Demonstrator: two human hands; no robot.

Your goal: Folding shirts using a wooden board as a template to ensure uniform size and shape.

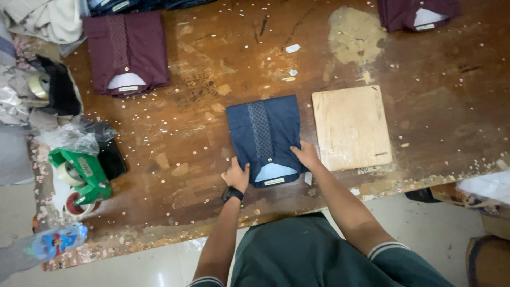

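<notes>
A folded navy blue shirt (264,134) with a patterned front strip lies on the worn wooden table (212,106), its collar toward me. My left hand (236,174) grips the shirt's near left corner; a black watch sits on that wrist. My right hand (307,155) presses on the shirt's near right edge, fingers on the cloth. A square wooden board (350,126) lies flat just right of the shirt, a little apart from it.
A folded maroon shirt (126,52) lies at the back left and another (417,13) at the back right. A green tape dispenser (82,172), tape rolls and plastic bags crowd the left edge. Small pins or studs are scattered over the table.
</notes>
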